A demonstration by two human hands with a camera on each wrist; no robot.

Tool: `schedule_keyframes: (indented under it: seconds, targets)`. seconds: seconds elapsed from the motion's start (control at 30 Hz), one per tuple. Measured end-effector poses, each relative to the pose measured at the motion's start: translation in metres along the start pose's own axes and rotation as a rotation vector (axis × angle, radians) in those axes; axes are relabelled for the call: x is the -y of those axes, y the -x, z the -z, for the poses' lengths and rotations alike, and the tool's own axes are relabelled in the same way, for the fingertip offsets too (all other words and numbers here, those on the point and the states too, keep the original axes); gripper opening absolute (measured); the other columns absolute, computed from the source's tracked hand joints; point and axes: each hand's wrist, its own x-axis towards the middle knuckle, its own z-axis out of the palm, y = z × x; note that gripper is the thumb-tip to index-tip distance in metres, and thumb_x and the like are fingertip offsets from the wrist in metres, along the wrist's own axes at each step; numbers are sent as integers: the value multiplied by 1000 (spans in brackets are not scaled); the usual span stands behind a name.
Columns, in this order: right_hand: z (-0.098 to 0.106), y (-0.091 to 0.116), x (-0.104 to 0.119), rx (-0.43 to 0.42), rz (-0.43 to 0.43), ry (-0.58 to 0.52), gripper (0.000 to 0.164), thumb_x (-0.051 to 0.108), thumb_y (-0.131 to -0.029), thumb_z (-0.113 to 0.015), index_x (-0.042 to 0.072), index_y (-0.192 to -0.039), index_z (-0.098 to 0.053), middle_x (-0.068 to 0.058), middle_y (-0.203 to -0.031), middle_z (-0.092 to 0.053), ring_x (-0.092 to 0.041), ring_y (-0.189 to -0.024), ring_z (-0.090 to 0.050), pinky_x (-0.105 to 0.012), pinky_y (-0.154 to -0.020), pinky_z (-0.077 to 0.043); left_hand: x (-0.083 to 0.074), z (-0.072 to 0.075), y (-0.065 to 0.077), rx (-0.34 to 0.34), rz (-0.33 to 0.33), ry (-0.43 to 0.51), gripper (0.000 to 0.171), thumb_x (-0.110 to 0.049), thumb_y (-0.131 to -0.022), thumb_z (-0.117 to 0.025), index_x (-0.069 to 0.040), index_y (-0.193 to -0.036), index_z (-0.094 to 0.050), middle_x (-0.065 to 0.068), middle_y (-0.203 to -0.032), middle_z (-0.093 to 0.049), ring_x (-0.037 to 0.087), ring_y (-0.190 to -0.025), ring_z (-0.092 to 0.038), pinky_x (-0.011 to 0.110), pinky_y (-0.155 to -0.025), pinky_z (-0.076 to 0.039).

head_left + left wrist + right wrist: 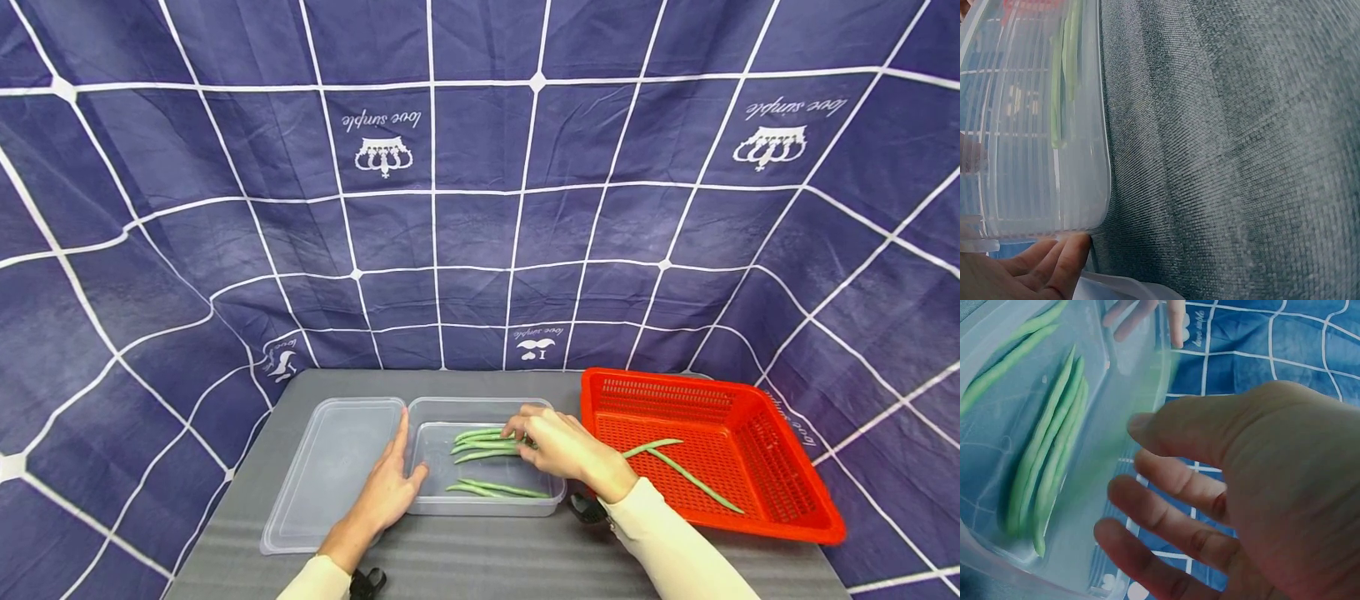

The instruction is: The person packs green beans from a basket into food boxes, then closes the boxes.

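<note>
Hiding some ends of green beans (483, 455), right hand (553, 439) loosely parted, left hand (386, 485) straight-fingered against clear container (487, 507)

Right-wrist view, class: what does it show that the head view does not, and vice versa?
Right wrist only: a close view of the bare right hand, its thumb and fingers gripping no visible bean.
Head only: the red, perforated plastic basket, two slim green beans inside it, the flat, translucent rectangular plastic lid, and cream sleeves.
Both: the clear rectangular plastic container, more green beans inside, the right hand, bare left hand and white-lined blue cloth.
</note>
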Motion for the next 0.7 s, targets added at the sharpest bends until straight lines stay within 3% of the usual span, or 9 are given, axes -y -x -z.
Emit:
schedule_keyframes:
  seconds: [0.2, 0.5, 0.7]
  targets:
    - [3, 4, -4, 8, -12, -16, 32, 17, -103, -88, 27, -133, -84, 4, -121, -80, -17, -104, -76, -39, -71, -62, -1, -1, 0, 1, -2, 2, 107, -19, -106, -73, -21, -190, -7, 32, -185, -40, 53, -169, -47, 72, -137, -40]
    - [13, 12, -15, -48, 6, -49, 28, 15, -104, -84, 24, -131, -85, 4, -126, -82, -7, -86, -74, -29, -67, -57, -5, 1, 1, -3, 5, 7, 106, -18, -106, -72, -20, -190, -8, 33, -184, -40, 55, -169, -46, 73, -137, -39]
    - [22, 21, -25, -87, -11, -52, 25, 13, -105, -82, 24, -126, -87, 8, -114, -82, -7, -89, -77, -28, -67, -58, -5, 2, 1, -1, 5, 3, 106, -18, -106, -72, -18, -190, -8, 33, -183, -42, 55, -168, -47, 73, -137, -40]
